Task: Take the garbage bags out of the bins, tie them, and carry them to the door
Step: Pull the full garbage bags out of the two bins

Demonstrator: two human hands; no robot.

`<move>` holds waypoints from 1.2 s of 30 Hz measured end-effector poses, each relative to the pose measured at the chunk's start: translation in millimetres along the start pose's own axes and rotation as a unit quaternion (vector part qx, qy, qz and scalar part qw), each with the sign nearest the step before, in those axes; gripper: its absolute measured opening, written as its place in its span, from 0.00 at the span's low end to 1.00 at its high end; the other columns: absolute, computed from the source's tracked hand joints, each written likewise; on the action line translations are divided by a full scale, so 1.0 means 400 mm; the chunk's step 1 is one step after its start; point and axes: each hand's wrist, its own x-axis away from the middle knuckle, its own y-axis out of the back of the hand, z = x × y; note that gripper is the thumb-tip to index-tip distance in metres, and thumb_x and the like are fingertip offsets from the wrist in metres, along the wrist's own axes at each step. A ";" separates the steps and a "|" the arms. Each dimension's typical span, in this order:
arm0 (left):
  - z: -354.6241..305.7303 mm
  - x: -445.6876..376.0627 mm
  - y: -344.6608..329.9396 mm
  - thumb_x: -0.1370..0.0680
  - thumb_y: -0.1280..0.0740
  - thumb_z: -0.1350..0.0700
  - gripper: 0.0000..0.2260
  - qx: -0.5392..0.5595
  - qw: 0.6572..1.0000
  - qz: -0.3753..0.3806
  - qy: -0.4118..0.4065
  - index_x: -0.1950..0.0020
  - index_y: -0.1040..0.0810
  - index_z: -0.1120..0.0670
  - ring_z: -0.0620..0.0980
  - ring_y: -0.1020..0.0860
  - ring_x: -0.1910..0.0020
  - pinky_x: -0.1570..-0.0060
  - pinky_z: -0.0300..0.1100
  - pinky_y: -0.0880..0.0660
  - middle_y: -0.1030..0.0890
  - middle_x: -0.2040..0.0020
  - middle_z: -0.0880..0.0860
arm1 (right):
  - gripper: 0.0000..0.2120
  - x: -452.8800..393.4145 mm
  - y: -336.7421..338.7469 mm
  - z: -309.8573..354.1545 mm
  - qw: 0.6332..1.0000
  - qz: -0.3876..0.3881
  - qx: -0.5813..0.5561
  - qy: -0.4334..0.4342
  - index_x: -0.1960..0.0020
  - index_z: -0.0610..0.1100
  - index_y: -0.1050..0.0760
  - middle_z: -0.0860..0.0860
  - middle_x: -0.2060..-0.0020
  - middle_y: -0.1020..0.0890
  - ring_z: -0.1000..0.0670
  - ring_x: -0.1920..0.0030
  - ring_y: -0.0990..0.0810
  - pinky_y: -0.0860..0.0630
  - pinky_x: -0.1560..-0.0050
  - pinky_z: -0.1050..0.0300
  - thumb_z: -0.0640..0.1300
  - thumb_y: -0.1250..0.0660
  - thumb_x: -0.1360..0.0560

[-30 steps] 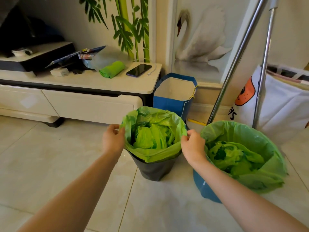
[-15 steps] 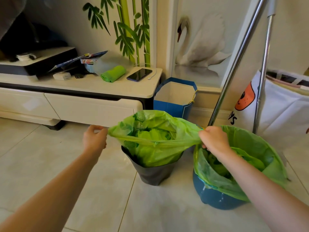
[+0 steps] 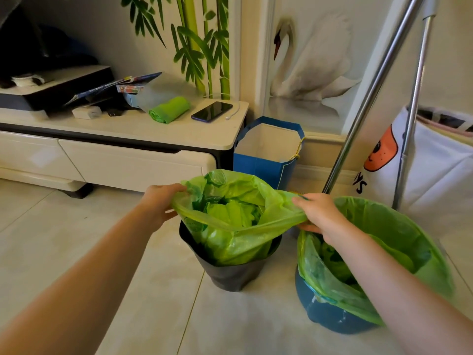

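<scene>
Two hands on one green bag [image 3: 230, 226]: left hand [image 3: 161, 201] pinching the left side of its rim, right hand [image 3: 317, 213] gripping the right side, fingers curled round the thin plastic. Pulled wide and up between them, rim already off the edge of the small dark bin [image 3: 230, 275], lower part down inside it. Full of crumpled green stuff. Held at two far sides, probably to lift straight up without a spill and to bring the corners together for a knot. Not out of the bin yet, not tied.

Just to the right, a round blue bin [image 3: 327, 316] with a second green bag [image 3: 399, 242], rim folded over the edge, waiting its turn. Right arm across the top of it.

Behind the dark bin, an open blue paper bag [image 3: 258, 165] on the floor, looking empty. Beside that, two shiny metal poles [image 3: 371, 93] leaning up past the wall. Next to them, a big white cloth bag [image 3: 435, 175] with an orange shape and the black letters "YS", the rest of the word hidden.

Further back on the left, a low cream worktop [image 3: 128, 129] with drawers. On it a roll of green bags [image 3: 169, 108], likely spares for the bins, a dark phone [image 3: 211, 111] with a white cable, and some bright booklets. Print on those too small to read. No door anywhere in sight.
</scene>
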 end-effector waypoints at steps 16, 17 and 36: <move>0.019 -0.007 0.159 0.30 0.29 0.66 0.09 -0.157 0.951 -0.196 -0.182 0.55 0.19 0.52 0.55 0.21 0.58 0.49 0.51 0.21 0.17 0.54 0.57 | 0.12 0.004 0.097 -0.015 0.988 -0.087 0.074 0.102 0.58 0.38 0.21 0.42 0.54 0.20 0.41 0.54 0.20 0.18 0.55 0.45 0.29 0.42 0.28; 0.034 -0.006 0.174 0.30 0.29 0.66 0.10 -0.182 0.949 -0.190 -0.175 0.53 0.19 0.53 0.57 0.21 0.57 0.49 0.53 0.21 0.17 0.52 0.58 | 0.10 0.011 0.109 -0.020 0.992 -0.076 0.072 0.072 0.56 0.35 0.22 0.43 0.49 0.22 0.42 0.52 0.21 0.18 0.55 0.44 0.29 0.42 0.27; -0.012 0.055 0.132 0.23 0.35 0.66 0.04 -0.214 0.975 -0.031 -0.056 0.55 0.22 0.66 0.63 0.18 0.61 0.70 0.46 0.18 0.20 0.53 0.69 | 0.10 0.091 0.065 0.040 0.990 0.016 -0.141 -0.021 0.46 0.33 0.23 0.38 0.54 0.18 0.45 0.61 0.17 0.18 0.68 0.59 0.28 0.39 0.24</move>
